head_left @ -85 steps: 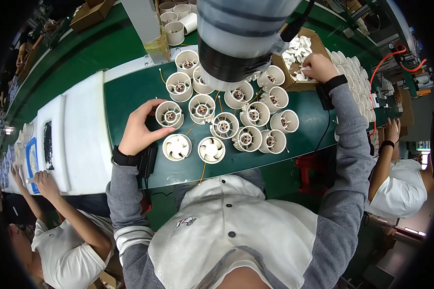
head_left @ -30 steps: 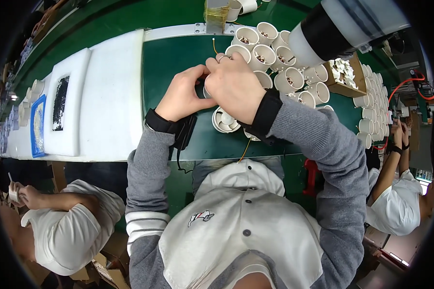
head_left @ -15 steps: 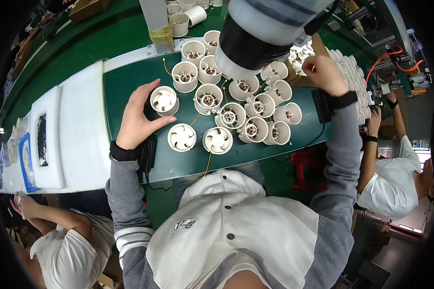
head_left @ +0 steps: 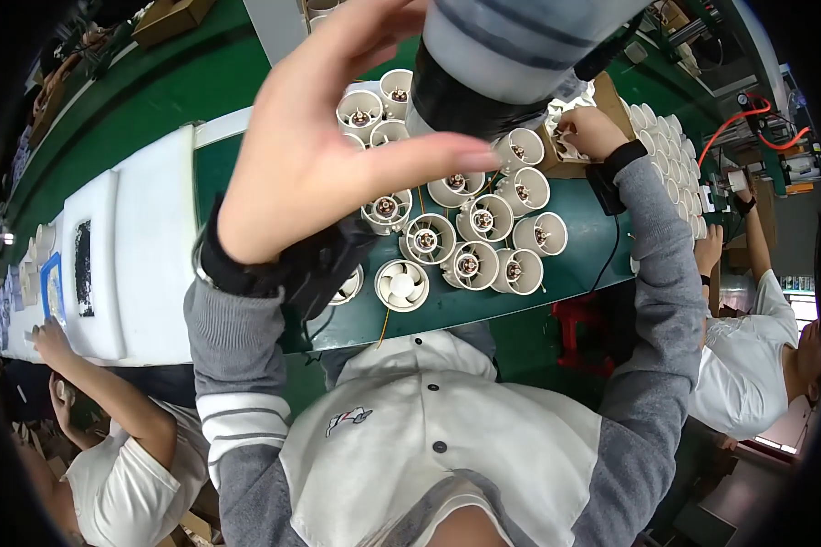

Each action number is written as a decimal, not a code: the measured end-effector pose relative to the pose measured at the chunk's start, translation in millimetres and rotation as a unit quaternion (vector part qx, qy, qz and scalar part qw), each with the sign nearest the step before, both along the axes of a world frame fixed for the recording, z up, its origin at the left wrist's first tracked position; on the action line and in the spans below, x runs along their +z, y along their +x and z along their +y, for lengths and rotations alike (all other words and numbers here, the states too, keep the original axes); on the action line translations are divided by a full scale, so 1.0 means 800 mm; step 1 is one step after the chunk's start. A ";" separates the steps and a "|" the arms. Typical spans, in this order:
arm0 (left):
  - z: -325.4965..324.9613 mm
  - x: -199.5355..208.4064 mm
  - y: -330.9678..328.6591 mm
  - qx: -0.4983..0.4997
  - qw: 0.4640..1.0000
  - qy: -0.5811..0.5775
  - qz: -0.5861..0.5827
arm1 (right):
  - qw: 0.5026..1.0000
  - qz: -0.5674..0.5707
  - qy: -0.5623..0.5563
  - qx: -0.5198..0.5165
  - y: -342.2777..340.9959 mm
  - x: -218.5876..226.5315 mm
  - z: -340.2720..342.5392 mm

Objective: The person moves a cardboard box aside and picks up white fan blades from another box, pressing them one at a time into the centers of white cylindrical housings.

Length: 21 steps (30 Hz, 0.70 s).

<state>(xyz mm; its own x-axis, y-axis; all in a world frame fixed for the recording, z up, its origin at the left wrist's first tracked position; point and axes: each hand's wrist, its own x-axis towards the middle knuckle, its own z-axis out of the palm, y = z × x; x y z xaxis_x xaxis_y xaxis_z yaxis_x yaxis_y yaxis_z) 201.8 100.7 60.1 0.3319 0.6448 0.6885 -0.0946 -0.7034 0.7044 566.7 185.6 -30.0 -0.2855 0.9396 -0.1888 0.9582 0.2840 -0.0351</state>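
My left hand (head_left: 324, 150) is raised close to the camera, thumb and fingers spread, with nothing visible between them. Its thumb crosses the lower end of a hanging pale cylinder with a black band (head_left: 483, 87). My right hand (head_left: 597, 134) is at the cardboard box (head_left: 616, 105), its bent fingers among small white plastic pieces (head_left: 556, 117); whatever they pinch is hidden. Several white round fan housings with copper-coloured centres (head_left: 485, 217) stand between the hands. Nearer me sits a housing with a white bladed fan wheel (head_left: 401, 285); another bladed fan (head_left: 348, 288) is partly covered by my left wrist.
White foam slabs (head_left: 150, 264) lie to the left. Many white housings (head_left: 670, 164) are stacked at the right beyond the box. A black wrist-strap cord (head_left: 608, 255) crosses the green table (head_left: 566, 278). Co-workers sit on both sides; a red stool (head_left: 579, 333) is below the table.
My left hand has left the bladed fans, rising toward the camera and the hanging cylinder. My right hand has come down into the box of white pieces.
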 end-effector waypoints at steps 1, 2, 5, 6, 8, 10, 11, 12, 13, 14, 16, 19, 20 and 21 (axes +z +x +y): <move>0.004 0.006 0.012 0.001 1.000 -0.002 -0.001 | 1.000 -0.004 0.003 -0.006 0.001 -0.001 0.000; 0.004 0.017 0.021 -0.013 1.000 -0.012 -0.008 | 1.000 -0.002 0.001 0.000 0.000 -0.002 0.000; 0.006 0.026 0.024 -0.053 0.998 -0.032 -0.026 | 0.999 -0.001 0.040 -0.006 0.000 -0.003 -0.002; 0.002 0.021 0.012 0.010 0.998 -0.056 -0.010 | 0.999 -0.001 0.040 -0.010 0.002 0.001 -0.006; -0.009 0.010 -0.020 0.140 0.984 -0.105 0.025 | 0.994 -0.021 0.110 -0.004 -0.010 0.028 -0.023; -0.012 0.007 -0.055 0.233 0.971 -0.052 0.019 | 0.989 -0.029 0.143 -0.004 -0.027 0.055 -0.045; -0.013 0.008 -0.074 0.271 0.961 -0.029 0.036 | 0.981 0.124 0.149 0.002 -0.040 0.066 -0.054; -0.016 0.012 -0.095 0.314 0.948 -0.005 0.054 | 0.949 0.276 0.151 0.012 -0.059 0.075 -0.061; -0.018 0.011 -0.115 0.320 0.946 -0.006 0.058 | 0.948 0.280 0.148 0.017 -0.081 0.078 -0.067; -0.017 0.007 -0.136 0.380 0.924 0.001 0.051 | 0.898 0.439 0.019 0.034 -0.109 0.079 -0.074; -0.009 -0.003 -0.162 0.486 0.873 0.015 0.038 | 0.822 0.548 -0.132 0.086 -0.166 0.078 -0.081; -0.007 -0.003 -0.177 0.497 0.865 0.021 0.068 | 0.881 0.377 -0.120 0.258 -0.256 0.084 -0.061; -0.005 -0.001 -0.180 0.500 0.862 0.027 0.081 | 0.880 0.379 -0.120 0.260 -0.281 0.079 -0.051; -0.004 -0.001 -0.183 0.502 0.860 0.027 0.083 | 0.884 0.347 -0.093 0.298 -0.305 0.071 -0.040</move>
